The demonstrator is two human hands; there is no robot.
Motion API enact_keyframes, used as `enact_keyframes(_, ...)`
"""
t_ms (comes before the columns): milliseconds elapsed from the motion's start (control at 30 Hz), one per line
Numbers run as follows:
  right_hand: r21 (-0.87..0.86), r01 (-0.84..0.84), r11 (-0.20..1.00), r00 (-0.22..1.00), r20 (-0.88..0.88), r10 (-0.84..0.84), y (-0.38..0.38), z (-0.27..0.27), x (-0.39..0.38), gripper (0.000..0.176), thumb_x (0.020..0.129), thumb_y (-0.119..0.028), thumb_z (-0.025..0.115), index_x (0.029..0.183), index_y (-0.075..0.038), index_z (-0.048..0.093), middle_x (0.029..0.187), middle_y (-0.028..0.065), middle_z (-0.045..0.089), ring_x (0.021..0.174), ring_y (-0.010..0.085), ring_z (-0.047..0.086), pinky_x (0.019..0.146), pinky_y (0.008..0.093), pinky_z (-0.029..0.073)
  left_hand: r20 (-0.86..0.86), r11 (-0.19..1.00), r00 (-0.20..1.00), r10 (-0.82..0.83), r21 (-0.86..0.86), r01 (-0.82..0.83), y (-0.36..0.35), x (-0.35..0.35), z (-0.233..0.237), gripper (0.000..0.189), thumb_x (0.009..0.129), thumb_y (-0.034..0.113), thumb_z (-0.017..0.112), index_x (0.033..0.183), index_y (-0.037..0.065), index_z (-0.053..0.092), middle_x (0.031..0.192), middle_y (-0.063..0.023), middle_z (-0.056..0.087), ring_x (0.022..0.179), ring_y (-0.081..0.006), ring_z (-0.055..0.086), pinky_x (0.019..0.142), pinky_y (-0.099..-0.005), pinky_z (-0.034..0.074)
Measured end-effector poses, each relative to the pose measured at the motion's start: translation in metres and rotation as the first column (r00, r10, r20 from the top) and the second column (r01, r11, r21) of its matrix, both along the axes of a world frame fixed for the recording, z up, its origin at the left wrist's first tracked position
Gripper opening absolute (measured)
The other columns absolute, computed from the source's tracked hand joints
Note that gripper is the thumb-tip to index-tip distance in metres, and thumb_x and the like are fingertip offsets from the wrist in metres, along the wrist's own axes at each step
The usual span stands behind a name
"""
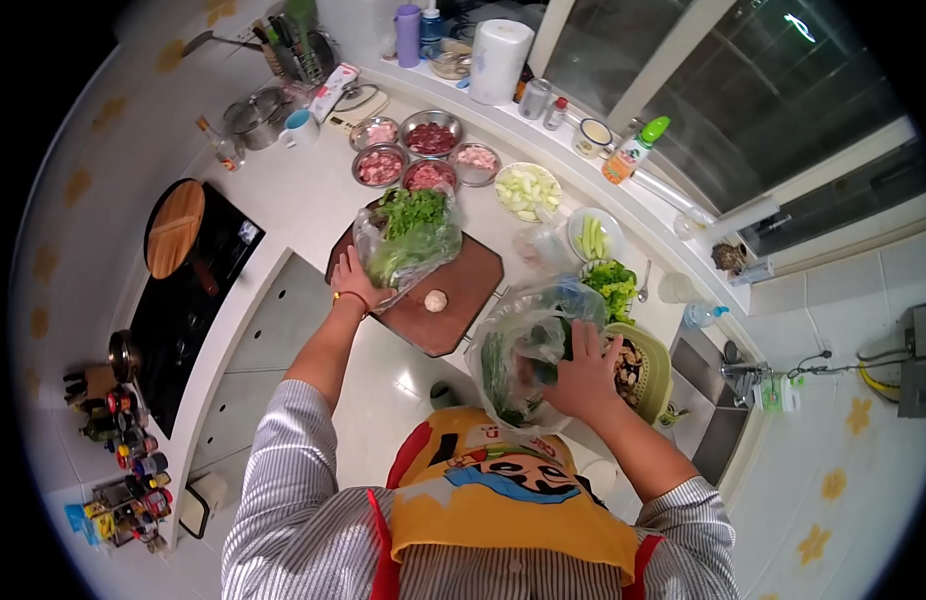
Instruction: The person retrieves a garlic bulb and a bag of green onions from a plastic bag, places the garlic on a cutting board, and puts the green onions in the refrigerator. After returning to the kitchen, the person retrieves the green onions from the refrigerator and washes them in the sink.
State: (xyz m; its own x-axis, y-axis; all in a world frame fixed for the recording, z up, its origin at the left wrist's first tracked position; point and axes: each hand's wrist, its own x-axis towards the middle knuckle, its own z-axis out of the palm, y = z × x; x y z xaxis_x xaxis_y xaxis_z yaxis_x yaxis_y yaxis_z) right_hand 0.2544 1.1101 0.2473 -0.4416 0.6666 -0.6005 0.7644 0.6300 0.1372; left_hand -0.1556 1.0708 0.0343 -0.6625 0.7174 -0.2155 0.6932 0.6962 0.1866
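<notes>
My left hand [361, 284] is at the near-left side of a clear plastic bag of leafy herbs [415, 232], its fingers and thumb closed round the bag's edge. The bag lies over the far part of a brown cutting board [453, 300]. A small whitish round piece [436, 301] sits on the board near that bag. My right hand [586, 372] lies with fingers spread on a second clear plastic bag [498, 345], which has long green vegetables inside. Behind the right hand, a green basket [655, 350] with dark, mushroom-like pieces is partly covered.
Metal bowls of cut meat [432, 138] stand beyond the board. A plate of pale green slices [528, 192], a bowl of green sticks [590, 236] and lettuce [611, 287] line the right. Left is a black stove [188, 330] with a wooden lid [177, 228]; a sink [698, 370] is at right.
</notes>
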Motion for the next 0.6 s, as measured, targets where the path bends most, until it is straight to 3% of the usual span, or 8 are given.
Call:
enact_keyframes(100,0.063,0.041,0.997,0.982,-0.187,-0.029,-0.002,-0.012,0.024,0.056,0.089,-0.053,0.064,0.115,-0.004,0.072,0.163,0.0255,0.018,0.150,0.0459,0.013,0.112,0.0750,0.007,0.235,0.985,0.972,0.016,-0.171,0.025,0.028,0.011,-0.004,0.129,0.062,0.052,0.090,0.158,0.011,0.014,0.155,-0.0217,0.037,0.139,-0.0386,0.043,0.115,-0.0481,0.037)
enact_keyframes(167,0.081,0.073,0.994,0.967,-0.250,-0.051,-0.011,-0.018,0.041,0.056,0.087,-0.050,0.067,0.121,-0.005,0.069,0.161,0.0259,0.022,0.150,0.0457,0.015,0.114,0.0716,0.012,0.175,0.990,0.985,-0.002,-0.141,0.027,0.031,0.021,-0.014,0.120,0.064,0.051,0.088,0.154,0.006,0.023,0.145,-0.0212,0.051,0.129,-0.0364,0.054,0.107,-0.0475,0.045)
enact_keyframes(300,0.003,0.132,0.991,0.876,-0.468,-0.115,-0.028,-0.013,0.056,0.054,0.087,-0.045,0.071,0.124,-0.007,0.067,0.153,0.0246,0.037,0.142,0.0441,0.033,0.117,0.0555,0.028,0.222,1.000,0.975,0.029,0.004,-0.030,0.028,0.017,-0.040,0.079,0.072,0.042,0.080,0.128,-0.008,0.056,0.106,-0.0203,0.072,0.099,-0.0337,0.070,0.089,-0.0421,0.054)
enact_keyframes(400,-0.343,0.147,0.928,0.594,-0.719,-0.360,-0.033,-0.019,0.058,0.060,0.083,-0.033,0.080,0.133,-0.005,0.061,0.141,0.0241,0.051,0.132,0.0374,0.050,0.108,0.0418,0.044,0.879,0.787,0.474,0.046,0.261,-0.560,0.013,0.032,-0.028,0.037,0.076,0.027,0.075,0.088,-0.007,0.067,0.083,-0.0092,0.068,0.071,-0.0179,0.065,0.062,-0.0343,0.050)
enact_keyframes(433,-0.351,0.157,0.923,0.586,-0.719,-0.373,-0.032,-0.021,0.053,0.060,0.083,-0.033,0.080,0.133,-0.005,0.061,0.141,0.0241,0.051,0.132,0.0374,0.050,0.108,0.0418,0.044,0.877,0.796,0.478,0.046,0.257,-0.548,0.006,0.051,-0.005,0.037,0.076,0.027,0.075,0.088,-0.007,0.067,0.083,-0.0092,0.068,0.071,-0.0179,0.065,0.062,-0.0343,0.050)
enact_keyframes(533,-0.805,0.220,0.550,0.116,-0.539,-0.834,-0.027,-0.031,0.028,0.080,0.083,-0.032,0.082,0.145,0.001,0.043,0.136,0.0173,0.058,0.123,0.0241,0.057,0.105,0.0359,0.045,0.870,0.815,0.451,-0.198,0.402,-0.417,-0.017,0.121,0.076,0.026,0.082,0.021,0.072,0.095,-0.002,0.069,0.077,-0.0065,0.066,0.066,-0.0148,0.062,0.058,-0.0326,0.049)
enact_keyframes(567,-0.805,0.216,0.553,0.112,-0.542,-0.833,-0.028,-0.037,0.017,0.080,0.083,-0.032,0.082,0.145,0.001,0.043,0.136,0.0173,0.058,0.123,0.0241,0.057,0.105,0.0359,0.045,0.853,0.831,0.443,-0.276,0.444,-0.336,-0.024,0.151,0.103,0.024,0.085,0.019,0.070,0.097,-0.001,0.069,0.076,-0.0059,0.065,0.065,-0.0139,0.060,0.057,-0.0321,0.048)
enact_keyframes(600,-0.818,0.210,0.536,-0.041,-0.555,-0.831,-0.030,-0.044,0.006,0.075,0.084,-0.029,0.082,0.142,0.003,0.046,0.133,0.0165,0.060,0.120,0.0229,0.058,0.103,0.0354,0.046,0.723,0.845,0.558,-0.407,0.530,-0.070,-0.030,0.177,0.126,0.036,0.088,0.027,0.072,0.111,0.000,0.067,0.092,-0.0123,0.072,0.078,-0.0237,0.068,0.071,-0.0371,0.054)
